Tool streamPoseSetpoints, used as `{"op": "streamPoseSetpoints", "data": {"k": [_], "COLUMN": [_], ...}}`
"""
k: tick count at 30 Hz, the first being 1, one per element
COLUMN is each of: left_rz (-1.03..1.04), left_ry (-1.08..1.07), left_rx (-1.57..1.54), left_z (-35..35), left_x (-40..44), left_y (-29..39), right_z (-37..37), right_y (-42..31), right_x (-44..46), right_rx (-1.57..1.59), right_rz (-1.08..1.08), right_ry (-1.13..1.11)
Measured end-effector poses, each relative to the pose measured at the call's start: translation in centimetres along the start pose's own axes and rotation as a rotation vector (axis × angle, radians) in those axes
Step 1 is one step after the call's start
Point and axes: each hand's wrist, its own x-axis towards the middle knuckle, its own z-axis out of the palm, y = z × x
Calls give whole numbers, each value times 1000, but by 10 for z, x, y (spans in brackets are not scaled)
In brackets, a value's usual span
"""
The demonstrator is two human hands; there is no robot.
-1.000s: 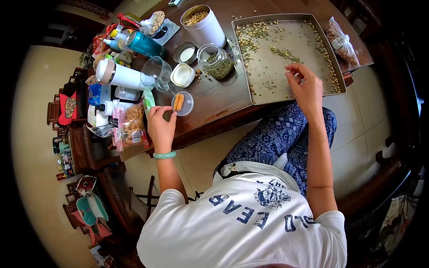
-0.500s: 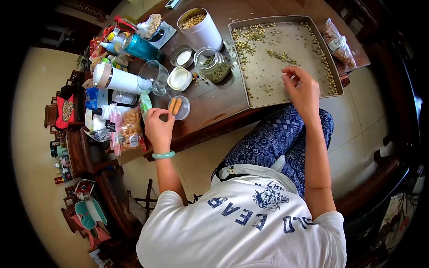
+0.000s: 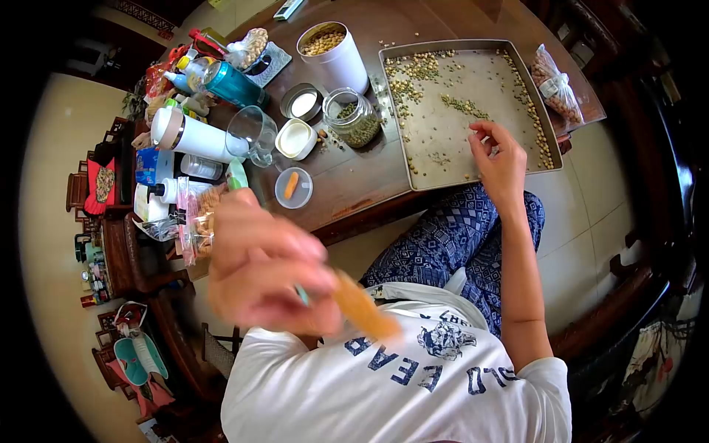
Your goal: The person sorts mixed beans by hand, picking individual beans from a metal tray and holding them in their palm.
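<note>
Close to the camera, my left hand (image 3: 269, 269) is blurred and pinches an orange-brown snack stick (image 3: 364, 306). A second stick (image 3: 292, 184) lies in a small round clear dish (image 3: 298, 196) near the table edge. My right hand (image 3: 496, 159) hovers over the front of a square metal tray (image 3: 480, 177), fingers curled, with its fingertips pressed together; whether anything is between them is too small to tell. Green and tan beans (image 3: 465, 105) are scattered in the tray. Left of it stands a glass jar (image 3: 351, 118) of green beans.
A white canister (image 3: 340, 63) of tan beans stands behind the jar. A white lid (image 3: 295, 139), clear pitcher (image 3: 252, 131), white bottle (image 3: 196, 136), teal can (image 3: 235, 83) and snack bag (image 3: 198, 225) crowd the left. A tied bag of nuts (image 3: 557, 87) lies right of the tray.
My left hand has lifted one of the two sticks out of the dish and moved up close to the camera. My right hand has stayed over the tray.
</note>
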Motion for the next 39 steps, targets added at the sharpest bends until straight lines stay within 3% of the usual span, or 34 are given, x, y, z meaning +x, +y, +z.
{"op": "streamPoseSetpoints", "data": {"k": [6, 8, 9, 10, 13, 15, 18, 21, 22, 23, 28, 33, 37, 39], "left_rz": [64, 108, 106, -33, -139, 5, -9, -151, -390, -467, -635, -499, -508, -433], "left_ry": [-12, 219, 219, 333, 325, 255, 317, 193, 159, 149, 4, 21, 71, 83], "left_rx": [-258, -324, -323, -313, -317, -384, -376, -249, -289, -331, -188, -38, -58, -99], "left_z": [22, 34, 46, 59, 48, 47, 55, 65, 75, 87, 113, 119, 127, 130], "left_x": [20, 19, 19, 20, 19, 25, 14, -19, -31, -41, -67, -63, -61, -64], "left_y": [36, 43, 56, 74, 66, 42, 6, -35, -35, -44, -68, -87, -87, -86], "right_z": [-2, -2, -1, 0, 1, 0, -7, -11, -11, -12, -14, 8, 40, 56], "right_y": [0, 2, 2, 2, 0, -2, -2, -5, -6, -8, -9, 8, 7, 12], "right_x": [0, -1, -1, -1, 0, -1, 2, 10, 15, 19, 47, 70, 89, 96], "right_rx": [2, 0, 1, 2, -7, 33, 85, 104, 88, 70, -13, -110, -165, -196], "right_rz": [-5, -7, -12, -10, -30, -34, 23, 36, 4, -27, -100, -180, -402, -362], "right_ry": [9, 17, 23, 19, 34, 41, 9, -41, -72, -104, -199, -244, -366, -434]}}
